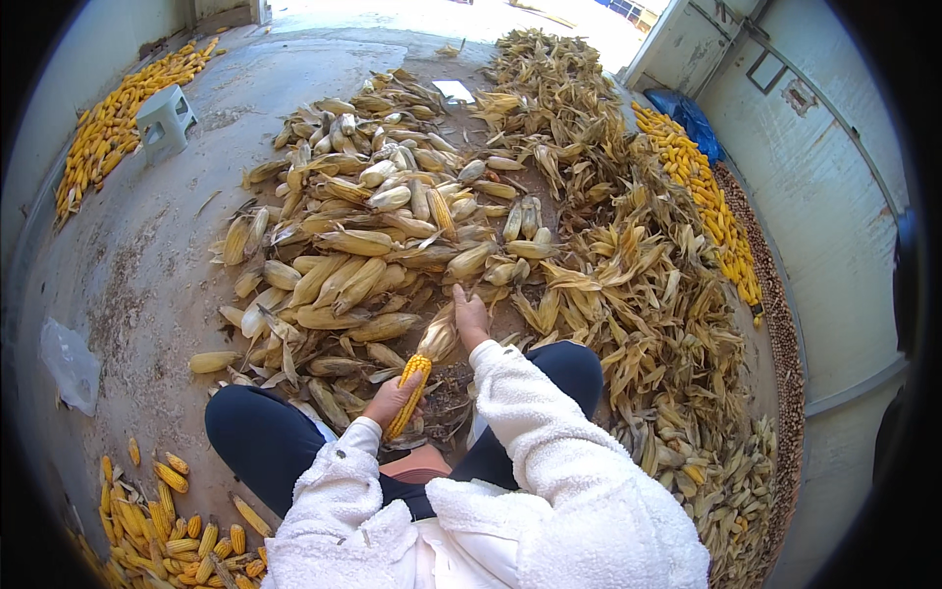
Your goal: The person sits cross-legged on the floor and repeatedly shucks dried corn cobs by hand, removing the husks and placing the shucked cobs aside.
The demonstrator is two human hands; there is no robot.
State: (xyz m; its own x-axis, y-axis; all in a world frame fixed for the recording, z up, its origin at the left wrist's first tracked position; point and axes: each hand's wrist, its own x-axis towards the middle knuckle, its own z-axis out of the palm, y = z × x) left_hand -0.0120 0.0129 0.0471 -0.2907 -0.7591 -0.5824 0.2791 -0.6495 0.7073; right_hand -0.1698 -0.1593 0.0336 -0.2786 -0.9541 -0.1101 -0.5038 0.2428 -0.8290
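Observation:
My left hand point(394, 401) is closed around the bare lower part of a yellow corn cob point(410, 392). Dry husk point(439, 335) still covers the cob's far end, stretched towards my right hand point(472, 315), which grips it with the thumb pointing away from me. The cob slants over the gap between my knees, above a pink stool point(413, 465). Directly beyond my hands spreads a heap of unhusked corn ears point(360, 243), pale tan and lying in all directions. Some of my right hand's fingers are hidden from view.
Stripped husks point(647, 294) form a long bank on the right. Bare cobs lie in piles at the lower left point(176, 541), by the left wall point(118, 121) and by the right wall point(695, 188). A plastic stool point(165, 121) and a clear plastic bag point(70, 364) are on the left floor.

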